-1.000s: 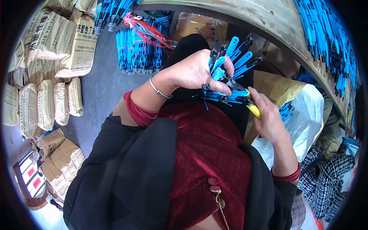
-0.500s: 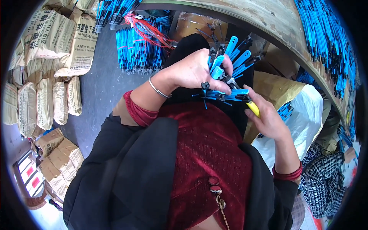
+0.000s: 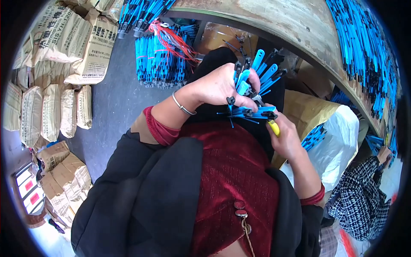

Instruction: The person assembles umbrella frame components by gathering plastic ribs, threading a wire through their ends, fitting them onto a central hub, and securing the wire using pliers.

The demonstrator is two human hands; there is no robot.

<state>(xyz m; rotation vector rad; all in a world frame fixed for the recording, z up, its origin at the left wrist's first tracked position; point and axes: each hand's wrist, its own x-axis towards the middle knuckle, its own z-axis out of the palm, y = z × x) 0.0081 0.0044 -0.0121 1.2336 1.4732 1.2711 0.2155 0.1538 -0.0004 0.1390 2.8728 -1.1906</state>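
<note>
My left hand (image 3: 217, 88) is closed round a bunch of blue and black plastic strips (image 3: 269, 73), which fan out past its fingers over my lap. Its thumb lies over another blue strip with black fittings (image 3: 257, 114), crosswise below the bunch. Against the right end of that strip, my right hand (image 3: 287, 137) grips yellow-handled pliers (image 3: 274, 128). Only part of the yellow handle shows, and grey metal (image 3: 257, 98) appears between the hands; the jaws' exact position is hidden by fingers and strips.
A wooden bench (image 3: 274, 15) curves across the top, with blue strips (image 3: 364, 47) piled at right. Bundled strips (image 3: 160, 62) and red cords (image 3: 173, 40) lie beyond my left arm. Paper sacks (image 3: 51, 109) stand at left. A white-lined sack (image 3: 342, 132) and a co-worker's checked sleeve (image 3: 361, 188) are at right.
My right hand and the pliers have shifted slightly left and down, closer to the left hand. The view has moved a little; the co-worker's arm has also changed position.
</note>
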